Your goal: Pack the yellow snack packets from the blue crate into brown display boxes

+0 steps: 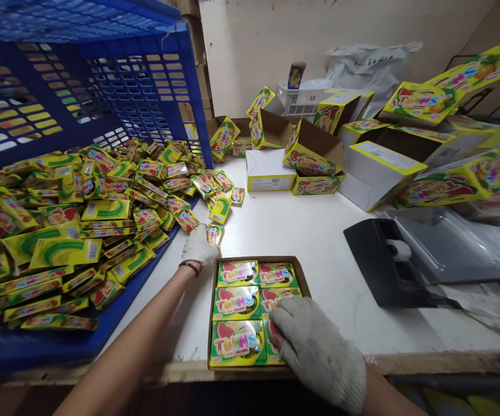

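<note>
My left hand (200, 245), in a pale knit glove, is at the crate's edge with its fingers closed at a small Twins box (215, 233); part of the grip is hidden. Right by its fingertips is another small box (186, 220). In front of me an open brown-walled carton (211, 312) holds several small Twins boxes (237, 303), face up in two columns. My gloved right hand (314, 341) rests over the right column, fingers bent and thumb apart, touching the boxes there. It covers part of the lower right boxes.
A blue crate (198, 98) full of loose small boxes stands at left, some spilled onto the white table (271, 225). Open display cartons (271, 170) crowd the back. At right lie a black tape dispenser (380, 266) and clear plastic sheets (453, 242).
</note>
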The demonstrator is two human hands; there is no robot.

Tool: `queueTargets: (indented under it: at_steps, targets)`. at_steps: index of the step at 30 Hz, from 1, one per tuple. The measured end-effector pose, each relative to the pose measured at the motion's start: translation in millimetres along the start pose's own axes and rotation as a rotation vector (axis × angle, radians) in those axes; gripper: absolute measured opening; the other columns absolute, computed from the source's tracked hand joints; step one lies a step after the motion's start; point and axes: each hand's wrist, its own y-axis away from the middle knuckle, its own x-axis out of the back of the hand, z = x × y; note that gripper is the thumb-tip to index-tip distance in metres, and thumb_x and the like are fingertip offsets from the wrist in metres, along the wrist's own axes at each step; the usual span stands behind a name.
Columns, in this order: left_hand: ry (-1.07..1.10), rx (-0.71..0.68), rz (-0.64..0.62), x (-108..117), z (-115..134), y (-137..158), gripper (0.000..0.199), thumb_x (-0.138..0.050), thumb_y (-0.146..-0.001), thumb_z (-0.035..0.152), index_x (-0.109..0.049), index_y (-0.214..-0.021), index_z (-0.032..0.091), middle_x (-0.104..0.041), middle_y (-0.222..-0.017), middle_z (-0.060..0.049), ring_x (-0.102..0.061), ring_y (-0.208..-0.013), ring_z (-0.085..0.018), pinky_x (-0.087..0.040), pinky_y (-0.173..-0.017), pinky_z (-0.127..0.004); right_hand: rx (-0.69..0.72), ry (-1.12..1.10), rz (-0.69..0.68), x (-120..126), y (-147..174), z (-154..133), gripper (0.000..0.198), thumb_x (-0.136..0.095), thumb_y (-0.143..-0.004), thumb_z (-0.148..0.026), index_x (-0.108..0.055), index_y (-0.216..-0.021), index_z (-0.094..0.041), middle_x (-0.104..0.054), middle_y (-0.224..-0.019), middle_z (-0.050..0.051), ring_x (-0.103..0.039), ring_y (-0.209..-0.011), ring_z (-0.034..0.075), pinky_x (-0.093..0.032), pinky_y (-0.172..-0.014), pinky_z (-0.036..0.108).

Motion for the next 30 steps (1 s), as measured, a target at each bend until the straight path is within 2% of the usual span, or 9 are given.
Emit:
queueTargets:
  at_steps: [3,6,9,12,15,18,21,26,30]
  targets:
    - [0.095,-0.077,0.009,18.5,-2.5,19.9,0.042,-0.062,-0.071,0.025,-0.054,-0.112,0.017,-0.066,-0.103,-0.008,-0.064,-0.095,-0.023,-0.052,-0.087,-0.038,-0.032,-0.229,0.131,2.1,3.2,3.7,0.019,-0.05,-0.089,-0.022,-0.057,-0.105,-0.018,-0.063,-0.105,0.011,-0.059,-0.094,0.025,-0.051,-0.081,0.041]
    - [0.236,-0.339,0.116,38.8,11.6,61.9,0.058,-0.062,-0.075,0.027,-0.046,-0.131,0.02,-0.057,-0.129,-0.009,-0.055,-0.118,-0.024,-0.042,-0.106,-0.04,-0.135,-0.553,0.286,12.6,-3.6,7.7,0.043,-0.051,-0.088,-0.026,-0.041,-0.13,-0.021,-0.058,-0.121,0.012,-0.06,-0.103,0.022,-0.052,-0.086,0.037]
    - [0.261,-0.77,0.042,40.4,38.0,111.5,0.064,-0.061,-0.076,0.018,-0.044,-0.137,0.028,-0.06,-0.125,-0.007,-0.057,-0.115,-0.025,-0.047,-0.102,-0.042,-0.21,-0.756,0.343,31.0,-21.5,9.3,0.048,-0.052,-0.088,-0.035,-0.039,-0.132,-0.021,-0.061,-0.118,0.011,-0.062,-0.105,0.022,-0.053,-0.085,0.036]
    - [0.235,-1.049,-0.088,27.3,54.9,134.5,0.07,-0.061,-0.08,0.02,-0.033,-0.144,0.025,-0.063,-0.119,-0.01,-0.06,-0.109,-0.025,-0.052,-0.094,-0.042,-0.241,-0.638,0.186,46.7,-37.5,12.4,0.031,-0.054,-0.084,-0.031,-0.059,-0.113,-0.022,-0.067,-0.107,0.007,-0.064,-0.098,0.021,-0.051,-0.083,0.034]
    - [0.149,-0.991,-0.053,24.5,46.7,107.9,0.062,-0.062,-0.082,0.036,-0.04,-0.138,0.02,-0.061,-0.12,-0.012,-0.057,-0.113,-0.025,-0.049,-0.097,-0.041,-0.218,-0.45,0.072,47.8,-41.1,21.9,0.019,-0.05,-0.084,-0.027,-0.067,-0.088,-0.021,-0.069,-0.091,0.005,-0.063,-0.085,0.019,-0.05,-0.077,0.033]
    - [-0.168,-0.692,0.138,38.9,21.0,46.5,0.043,-0.055,-0.085,0.031,-0.053,-0.125,0.016,-0.058,-0.12,-0.013,-0.054,-0.116,-0.025,-0.044,-0.101,-0.04,-0.202,-0.268,0.109,33.5,-37.0,32.2,0.023,-0.047,-0.087,-0.028,-0.066,-0.076,-0.02,-0.065,-0.08,0.005,-0.06,-0.08,0.021,-0.048,-0.077,0.036]
    - [-0.556,-0.434,0.144,54.0,-7.1,-12.8,0.046,-0.057,-0.078,0.023,-0.056,-0.123,0.014,-0.053,-0.129,-0.019,-0.045,-0.125,-0.036,-0.039,-0.101,-0.05,-0.192,-0.124,0.138,15.2,-34.1,32.6,0.019,-0.049,-0.088,-0.023,-0.065,-0.078,-0.019,-0.065,-0.084,0.007,-0.058,-0.085,0.022,-0.046,-0.081,0.038]
    - [-0.794,-0.624,-0.074,62.4,-39.5,-55.3,0.049,-0.049,-0.078,0.009,-0.059,-0.124,0.023,-0.046,-0.143,-0.014,-0.027,-0.14,-0.037,-0.013,-0.11,-0.063,-0.146,0.19,0.046,3.9,-37.5,18.5,0.015,-0.055,-0.083,-0.016,-0.065,-0.094,-0.013,-0.063,-0.112,0.016,-0.051,-0.11,0.032,-0.039,-0.094,0.049]
    - [-0.748,-0.612,-0.062,68.4,-42.6,-56.4,0.034,-0.043,-0.082,0.01,-0.064,-0.107,0.02,-0.064,-0.115,-0.015,-0.05,-0.121,-0.03,-0.024,-0.108,-0.055,-0.131,0.18,0.037,4.7,-35.5,20.6,0.015,-0.058,-0.083,-0.018,-0.066,-0.094,-0.013,-0.064,-0.111,0.015,-0.053,-0.11,0.031,-0.041,-0.094,0.049]
